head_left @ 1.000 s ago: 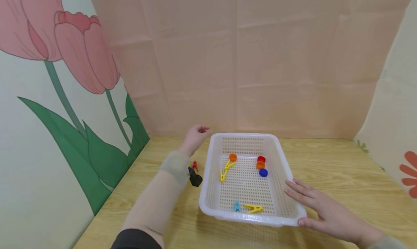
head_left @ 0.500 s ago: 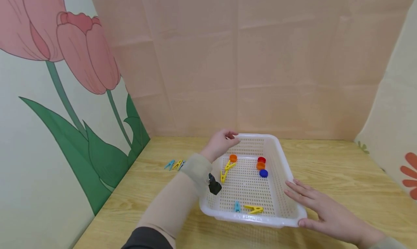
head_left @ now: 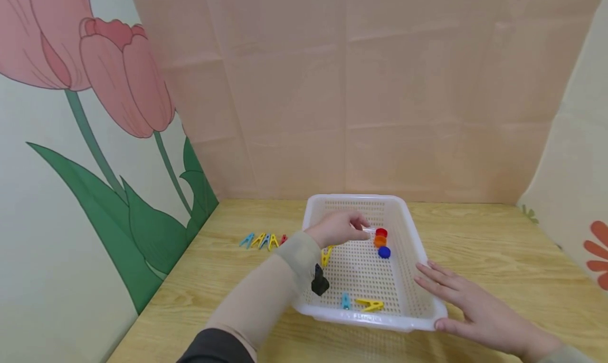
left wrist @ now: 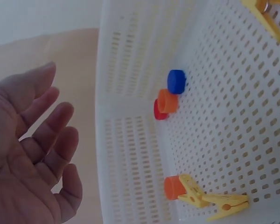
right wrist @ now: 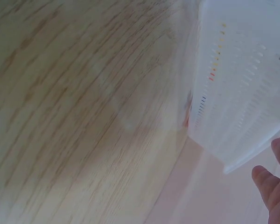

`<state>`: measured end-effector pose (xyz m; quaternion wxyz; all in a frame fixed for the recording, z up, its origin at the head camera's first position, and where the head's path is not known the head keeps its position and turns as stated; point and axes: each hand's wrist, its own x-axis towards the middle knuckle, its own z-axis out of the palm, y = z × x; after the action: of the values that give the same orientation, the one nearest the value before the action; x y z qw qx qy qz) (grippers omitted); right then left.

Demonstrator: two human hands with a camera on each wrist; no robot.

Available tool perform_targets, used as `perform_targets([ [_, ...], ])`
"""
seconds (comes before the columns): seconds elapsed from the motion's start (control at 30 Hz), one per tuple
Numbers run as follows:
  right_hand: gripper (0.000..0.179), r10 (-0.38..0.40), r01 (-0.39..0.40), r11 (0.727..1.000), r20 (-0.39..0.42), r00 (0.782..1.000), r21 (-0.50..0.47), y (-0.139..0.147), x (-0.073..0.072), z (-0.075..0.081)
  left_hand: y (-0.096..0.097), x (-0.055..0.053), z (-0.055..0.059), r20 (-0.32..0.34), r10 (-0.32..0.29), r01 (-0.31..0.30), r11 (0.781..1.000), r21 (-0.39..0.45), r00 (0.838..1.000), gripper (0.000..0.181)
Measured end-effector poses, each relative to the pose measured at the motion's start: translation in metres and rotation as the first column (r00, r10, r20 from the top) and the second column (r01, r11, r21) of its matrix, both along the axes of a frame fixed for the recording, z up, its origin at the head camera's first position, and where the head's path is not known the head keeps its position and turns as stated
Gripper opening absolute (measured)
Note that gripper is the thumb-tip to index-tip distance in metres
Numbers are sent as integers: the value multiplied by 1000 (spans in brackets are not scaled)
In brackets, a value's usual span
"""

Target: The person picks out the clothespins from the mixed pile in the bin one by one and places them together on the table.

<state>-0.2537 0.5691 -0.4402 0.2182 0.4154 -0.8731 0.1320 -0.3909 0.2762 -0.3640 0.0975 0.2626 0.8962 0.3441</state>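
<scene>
In the white basket (head_left: 356, 317), the red cap (head_left: 381, 232), the orange cap (head_left: 380, 241) and the blue cap (head_left: 384, 252) are seen together, toward the far right of its floor. They are judged to be light, stiff plastic, not fragile but a little slippery; each is best taken by its round side, between thumb and fingertip. The yellow clip (head_left: 370, 304) and the light-blue clip (head_left: 345, 301), near the front wall, are also judged light and hard; they are best pinched across the legs.

The left hand (head_left: 339, 228) is held above the basket, its fingers loosely bent, its thumb apart, and nothing is held. The right hand (head_left: 465, 305) is rested at the right rim, fingers nearly straight, nothing gripped.

Compared with one second ago, the left hand has been brought from outside the left rim to over the inside; more of the row of clips (head_left: 265, 241) on the table (head_left: 190, 299) is uncovered, while the right hand and these three caps are found unchanged.
</scene>
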Motion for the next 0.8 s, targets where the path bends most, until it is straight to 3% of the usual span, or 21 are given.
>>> perform_targets([
  [0.23, 82, -28, 27, 999, 34, 999, 29, 1, 0, 1, 9, 9, -6, 93, -125, 137, 981, -141, 988, 24],
  [0.5, 81, -40, 39, 998, 40, 998, 43, 1, 1, 1, 16, 14, -20, 201, -210, 261, 924, -279, 957, 16],
  [0.7, 81, -41, 39, 998, 43, 998, 47, 1, 2, 2, 20, 14, -33, 195, -253, 312, 865, -393, 947, 14],
  [0.8, 81, -42, 39, 998, 47, 998, 47, 1, 1, 1, 22, 15, -35, 209, -249, 318, 846, -428, 946, 13],
])
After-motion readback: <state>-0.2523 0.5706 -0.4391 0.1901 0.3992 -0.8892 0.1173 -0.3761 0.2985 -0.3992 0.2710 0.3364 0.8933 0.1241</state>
